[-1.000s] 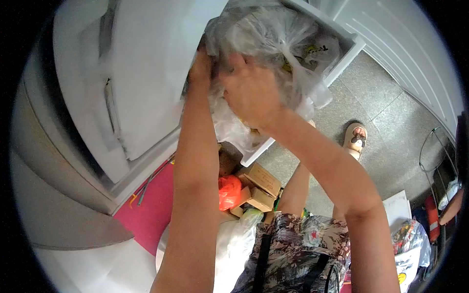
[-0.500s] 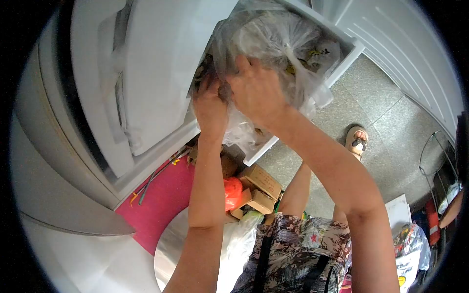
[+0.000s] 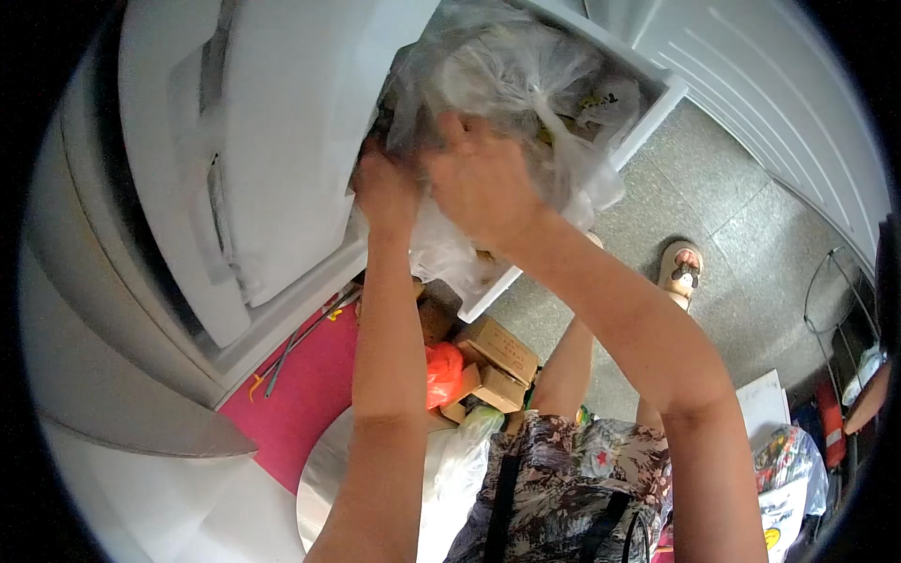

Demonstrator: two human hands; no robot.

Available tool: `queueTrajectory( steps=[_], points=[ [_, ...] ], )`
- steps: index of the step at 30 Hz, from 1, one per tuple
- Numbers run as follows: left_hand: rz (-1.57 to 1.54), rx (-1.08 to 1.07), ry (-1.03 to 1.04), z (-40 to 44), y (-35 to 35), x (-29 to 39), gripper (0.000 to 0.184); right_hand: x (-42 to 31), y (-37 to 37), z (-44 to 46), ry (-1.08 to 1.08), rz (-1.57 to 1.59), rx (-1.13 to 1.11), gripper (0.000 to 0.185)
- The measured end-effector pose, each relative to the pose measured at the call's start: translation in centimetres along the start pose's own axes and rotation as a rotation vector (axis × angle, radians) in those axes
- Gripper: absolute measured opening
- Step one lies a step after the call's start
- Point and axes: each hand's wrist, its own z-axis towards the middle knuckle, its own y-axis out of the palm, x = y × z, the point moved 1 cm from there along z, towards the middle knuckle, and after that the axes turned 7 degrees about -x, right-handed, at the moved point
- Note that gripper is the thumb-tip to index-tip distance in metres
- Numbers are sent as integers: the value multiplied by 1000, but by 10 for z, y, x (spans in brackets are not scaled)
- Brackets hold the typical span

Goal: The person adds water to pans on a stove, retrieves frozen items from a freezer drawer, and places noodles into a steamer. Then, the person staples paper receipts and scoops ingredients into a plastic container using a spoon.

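Observation:
A pulled-out white drawer (image 3: 648, 117) holds clear plastic bags with contents I cannot make out well. My right hand (image 3: 483, 178) lies over the near side of a large clear plastic bag (image 3: 507, 70), its fingers curled into the film. Close beside it, my left hand (image 3: 387, 192) reaches down at the drawer's left side; its fingers are blurred and mostly hidden. The bag has a gathered knot near its middle. More crumpled clear plastic (image 3: 450, 249) hangs at the drawer's front, below my hands.
White upper fridge door or drawer front (image 3: 282, 141) stands close on the left; an open white door (image 3: 751, 84) is on the right. Below are cardboard boxes (image 3: 502, 352), a red plastic bag (image 3: 443, 373) and a round metal lid-like surface (image 3: 324, 479). A sandaled foot (image 3: 680, 270) stands on grey tiles.
Both hands have shifted slightly left in view, and so has the whole scene. Motion now blurs the fingers more. The large plastic bag stays in the drawer.

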Motion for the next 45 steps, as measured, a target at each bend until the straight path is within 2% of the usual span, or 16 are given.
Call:
queueTrajectory(
  steps=[1,3,5,15,21,22,25,29,31,35,39,41,44,45],
  points=[
    [76,-93,-161,10,6,-6,37,0,-2,0,-16,22,-6,16],
    [156,-180,-322,32,26,-33,39,0,-3,3,-12,15,-8,16],
    [307,-181,-95,51,41,-53,47,1,-4,4,-9,8,-10,16],
    [173,-90,-44,49,24,-33,36,-4,-2,4,16,-6,-98,17],
    [75,211,164,10,21,2,29,2,-1,-4,7,3,-73,18],
    [-56,143,61,12,21,3,25,2,0,-5,5,-17,-37,17],
    [-147,235,97,24,6,25,25,2,2,-3,-19,-25,-44,14],
    [-31,89,-4,47,19,16,27,-1,-4,-1,19,-45,-61,13],
    [52,321,127,48,26,12,29,-1,-5,-2,-26,-3,-23,16],
    [46,356,123,42,24,16,30,0,-1,-3,2,-24,-28,13],
    [94,197,40,46,27,8,37,-2,-3,-4,11,-9,-56,15],
    [106,156,22,47,25,12,39,-2,-2,-4,11,-11,-60,15],
    [-19,204,61,45,18,22,41,0,0,-6,2,-32,-23,16],
    [-2,124,33,44,18,21,41,-1,-1,-6,9,-30,-41,15]
  ],
)
